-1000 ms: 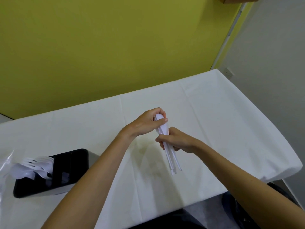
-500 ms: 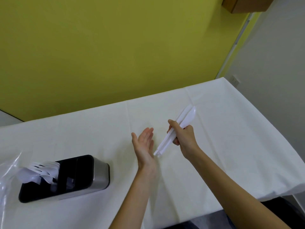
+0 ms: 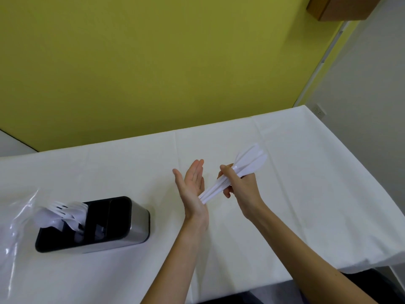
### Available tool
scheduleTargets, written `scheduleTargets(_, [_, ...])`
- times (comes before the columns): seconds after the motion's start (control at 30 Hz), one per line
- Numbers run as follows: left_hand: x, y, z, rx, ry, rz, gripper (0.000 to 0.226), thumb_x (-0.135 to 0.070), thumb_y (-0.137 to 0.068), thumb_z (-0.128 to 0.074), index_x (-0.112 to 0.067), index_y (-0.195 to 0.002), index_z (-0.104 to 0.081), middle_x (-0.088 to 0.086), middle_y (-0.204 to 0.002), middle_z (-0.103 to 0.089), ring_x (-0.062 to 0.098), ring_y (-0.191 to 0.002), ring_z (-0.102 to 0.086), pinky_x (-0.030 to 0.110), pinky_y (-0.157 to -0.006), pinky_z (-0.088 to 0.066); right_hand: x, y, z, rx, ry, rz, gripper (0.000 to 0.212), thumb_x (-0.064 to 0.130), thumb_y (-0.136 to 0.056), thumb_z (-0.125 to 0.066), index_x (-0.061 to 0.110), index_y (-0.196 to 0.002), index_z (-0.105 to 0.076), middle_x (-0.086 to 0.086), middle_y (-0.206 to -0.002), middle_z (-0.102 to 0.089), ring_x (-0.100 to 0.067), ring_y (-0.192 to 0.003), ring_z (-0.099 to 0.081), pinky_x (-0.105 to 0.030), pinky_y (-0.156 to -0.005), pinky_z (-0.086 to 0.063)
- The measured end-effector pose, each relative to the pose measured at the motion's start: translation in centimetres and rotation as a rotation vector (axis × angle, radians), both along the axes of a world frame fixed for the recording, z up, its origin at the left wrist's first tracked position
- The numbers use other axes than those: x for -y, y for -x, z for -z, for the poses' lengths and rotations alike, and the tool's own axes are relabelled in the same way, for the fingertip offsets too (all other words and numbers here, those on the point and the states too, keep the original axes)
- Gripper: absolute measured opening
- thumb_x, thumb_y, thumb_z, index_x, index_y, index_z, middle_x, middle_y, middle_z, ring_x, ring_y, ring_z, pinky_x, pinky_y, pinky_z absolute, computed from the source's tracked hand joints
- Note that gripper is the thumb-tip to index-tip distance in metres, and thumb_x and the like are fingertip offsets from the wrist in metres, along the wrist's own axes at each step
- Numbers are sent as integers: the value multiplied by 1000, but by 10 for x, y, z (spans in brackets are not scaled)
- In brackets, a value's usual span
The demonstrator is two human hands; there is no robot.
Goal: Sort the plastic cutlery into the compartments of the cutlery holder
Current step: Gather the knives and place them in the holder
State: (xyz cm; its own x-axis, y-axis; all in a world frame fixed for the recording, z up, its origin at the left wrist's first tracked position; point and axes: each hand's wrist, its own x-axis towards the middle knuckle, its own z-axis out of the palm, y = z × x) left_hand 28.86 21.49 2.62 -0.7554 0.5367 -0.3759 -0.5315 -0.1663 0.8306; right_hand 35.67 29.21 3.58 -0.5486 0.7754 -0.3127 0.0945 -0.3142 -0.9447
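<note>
My right hand (image 3: 242, 189) grips a bundle of white plastic knives (image 3: 249, 162) around the middle, blades pointing up and right. The handle ends press against the palm of my left hand (image 3: 192, 186), which is held flat and upright with fingers together and holds nothing. The cutlery holder (image 3: 122, 229), black inside with a steel wall, stands on the table at the left. White plastic forks (image 3: 65, 212) stick out of its left compartment. The other compartments look dark; I cannot tell their contents.
A white cloth covers the table (image 3: 306, 194), whose right edge and near edge drop away. A crumpled clear plastic bag (image 3: 19, 218) lies at the far left beside the holder. A yellow wall stands behind the table.
My left hand let go of the knife bundle and opened flat. My right hand swung the bundle blades-up and pushed the handle ends against the left palm.
</note>
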Motion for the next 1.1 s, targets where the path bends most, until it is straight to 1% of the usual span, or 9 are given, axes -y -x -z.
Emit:
scheduleTargets(0.13, [15,26,-24,-199,-31,1,64,-58,-95,-18,-18,-133,-49,-4,-138,-55,5,-133,-43,28,-116,-25,2,12,-14,-77,13,4,26,12,-91,-58,5,-66,-56,-1,-60,-58,-17,-48,-43,-26,-42,-35])
scheduleTargets(0.33, [81,95,-64,-518,-12,-142,49,-49,-91,-23,-26,-123,-53,2,-140,-53,5,-133,-43,25,-114,-28,30,52,-33,-106,-49,-108,26,12,-92,-57,6,-67,-56,-3,-62,-57,-18,-46,-41,-25,-42,-34])
scheduleTargets(0.47, [146,137,-68,-643,111,-244,64,-60,-86,-31,-18,-128,-55,-2,-137,-55,2,-131,-44,23,-111,-30,71,84,-40,-99,-109,-208,25,12,-91,-58,6,-68,-57,-5,-66,-58,-17,-46,-43,-24,-42,-35])
scheduleTargets(0.6, [207,164,-56,-626,193,-356,64,-57,-86,-33,-15,-126,-60,-5,-133,-58,-1,-128,-46,22,-108,-31,118,115,-45,-86,-166,-295,23,15,-91,-60,8,-68,-59,-6,-66,-58,-19,-45,-44,-23,-42,-37])
scheduleTargets(0.7, [234,174,-43,-555,245,-362,55,-48,-91,-30,-15,-124,-60,-5,-133,-58,-3,-126,-47,18,-105,-32,142,133,-45,-61,-231,-334,23,17,-90,-62,10,-68,-59,-7,-60,-56,-14,-40,-46,-22,-42,-39])
scheduleTargets(0.8, [247,179,-28,-473,269,-331,52,-45,-94,-30,-15,-124,-61,-4,-132,-59,-2,-124,-48,11,-97,-32,159,145,-36,7,-348,-376,20,19,-89,-65,16,-69,-62,-1,-62,-61,-8,-45,-52,-20,-46,-42])
scheduleTargets(0.9, [251,182,-14,-413,300,-275,45,-36,-104,-27,-13,-126,-60,-1,-133,-58,8,-126,-48,17,-101,-31,173,150,-27,99,-550,-460,19,20,-88,-66,15,-69,-65,-1,-68,-66,-7,-60,-61,-14,-52,-45])
scheduleTargets(1.03, [251,179,-1,-318,297,-229,50,-37,-104,-24,-9,-125,-60,0,-130,-60,11,-122,-51,23,-100,-35,186,144,-6,248,-761,-580,25,27,-85,-69,7,-70,-63,-5,-63,-64,-14,-58,-60,-20,-50,-44])
scheduleTargets(1.1, [250,179,3,-270,275,-221,51,-39,-104,-25,-10,-121,-63,2,-127,-63,17,-122,-54,31,-107,-37,192,141,-4,296,-799,-578,29,31,-82,-71,8,-68,-60,-4,-59,-61,-18,-56,-59,-28,-50,-45])
